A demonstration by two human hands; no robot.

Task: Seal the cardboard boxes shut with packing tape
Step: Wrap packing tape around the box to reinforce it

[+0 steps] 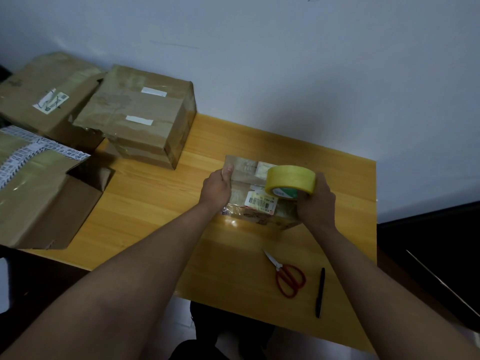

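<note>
Right hand (315, 201) grips round, seemingly glossy tape roll (291, 179).

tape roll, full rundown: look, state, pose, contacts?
The tape roll is a wide ring of translucent yellow packing tape on a core with a green and white printed inner face. It is tilted, its open side facing the camera and down, above the right half of the small box. The right hand grips its right side. No pulled-out strip is discernible.
</note>
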